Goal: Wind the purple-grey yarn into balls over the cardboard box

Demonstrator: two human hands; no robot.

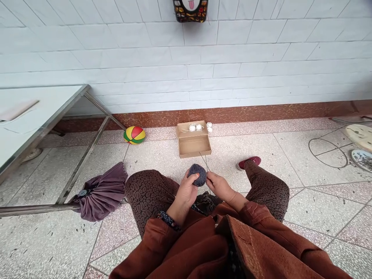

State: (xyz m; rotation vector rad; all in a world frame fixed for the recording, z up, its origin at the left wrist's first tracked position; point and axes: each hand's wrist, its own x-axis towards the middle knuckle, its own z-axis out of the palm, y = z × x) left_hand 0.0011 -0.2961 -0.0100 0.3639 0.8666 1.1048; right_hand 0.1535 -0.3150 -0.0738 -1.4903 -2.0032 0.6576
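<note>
Winding, I judge: my left hand [187,190] cups the dark yarn ball [197,174] between my knees, short of the cardboard box [195,147]; my right hand [221,187] appears to pinch the strand [203,158]. Next wrap likely needs even tension.

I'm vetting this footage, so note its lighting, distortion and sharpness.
Head view: soft, even lighting, a faint shadow on the wall below the black patterned object; wide-angle stretch toward the edges, slanting the upper tiles; yarn ball without obvious motion blur.
</note>
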